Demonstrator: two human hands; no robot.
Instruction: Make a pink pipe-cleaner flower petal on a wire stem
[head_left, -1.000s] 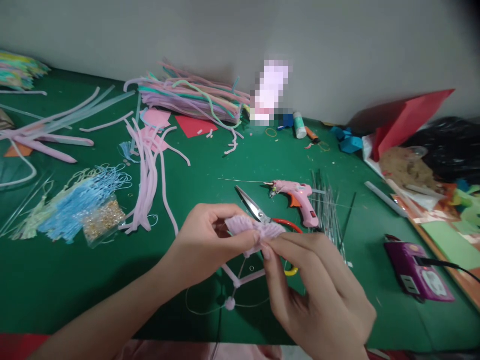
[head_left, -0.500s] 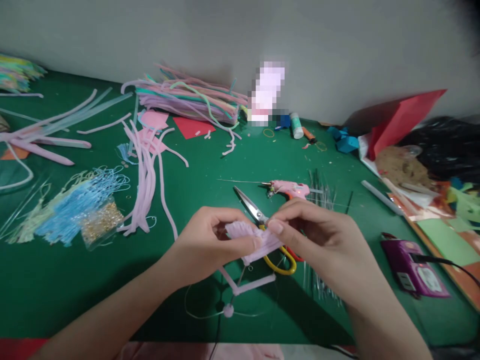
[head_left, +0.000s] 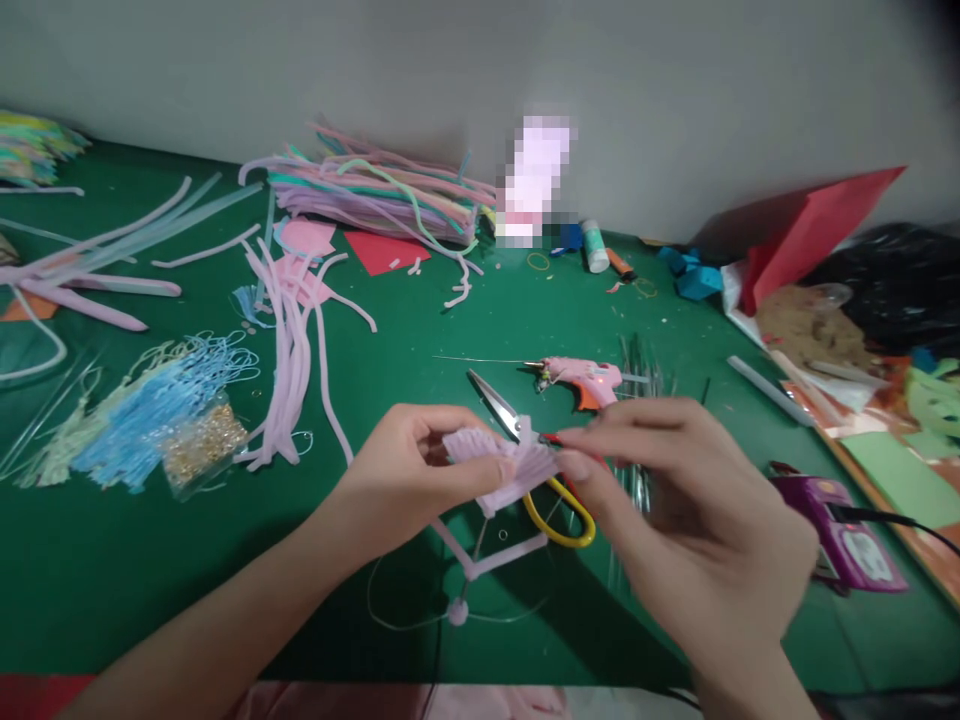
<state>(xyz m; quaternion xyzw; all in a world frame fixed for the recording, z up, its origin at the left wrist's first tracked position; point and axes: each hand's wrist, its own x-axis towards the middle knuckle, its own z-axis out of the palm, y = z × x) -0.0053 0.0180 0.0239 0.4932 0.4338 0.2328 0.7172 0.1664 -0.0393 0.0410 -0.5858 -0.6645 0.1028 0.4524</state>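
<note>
Above the green table (head_left: 150, 560), both hands grip a small pleated pink fan-shaped piece (head_left: 501, 462) made of pipe cleaner. My left hand (head_left: 409, 480) pinches its left side between thumb and fingers. My right hand (head_left: 690, 510) pinches its right edge with thumb and forefinger. Thin pink stems (head_left: 499, 553) hang from the piece down to a small pompom (head_left: 458, 611). Scissors (head_left: 536, 470) with yellow and red handles lie on the table just behind the hands.
A pink glue gun (head_left: 589, 380) lies beyond the scissors, beside thin wires (head_left: 645, 390). Pink pipe cleaners (head_left: 296, 340), blue tassels (head_left: 161, 405) and a bag of gold rings (head_left: 202, 445) sit left. A purple device (head_left: 847, 535) with a cable lies right. Papers (head_left: 817, 235) pile at far right.
My right hand has turned and shifted from below the pink piece to its right side, uncovering the yellow scissor handle. The left hand has kept its hold.
</note>
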